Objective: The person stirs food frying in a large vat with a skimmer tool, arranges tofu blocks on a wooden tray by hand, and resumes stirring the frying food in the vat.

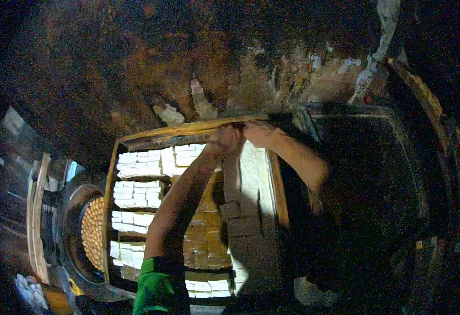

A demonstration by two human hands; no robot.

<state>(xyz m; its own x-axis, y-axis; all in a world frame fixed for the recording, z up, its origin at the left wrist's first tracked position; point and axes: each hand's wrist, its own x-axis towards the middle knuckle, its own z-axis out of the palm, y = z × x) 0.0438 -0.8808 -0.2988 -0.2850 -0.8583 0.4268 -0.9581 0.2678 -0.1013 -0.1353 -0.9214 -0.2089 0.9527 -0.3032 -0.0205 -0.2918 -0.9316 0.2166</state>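
Note:
Ahead of me is a shallow wooden tray [111, 173] holding rows of white rectangular blocks [138, 194], some brightly lit and others in shadow. My left hand [226, 138], below a green sleeve, reaches over the blocks to the far side of the tray. Its fingers look curled; what they grip, if anything, is too small and dark to name. Close beside it, at the far rim, my right hand [259, 133] is bent inward with its fingers drawn together. Along the tray's right side runs a long white strip [253, 173], partly in shadow.
Left of the tray stands a round dark pan [72, 231] filled with many small tan balls [92, 231]. A stained wall [135, 73] rises behind the tray. A pale pipe-like piece [369, 71] hangs at upper right, above a dark framed area. Wooden planks [38, 220] stand far left.

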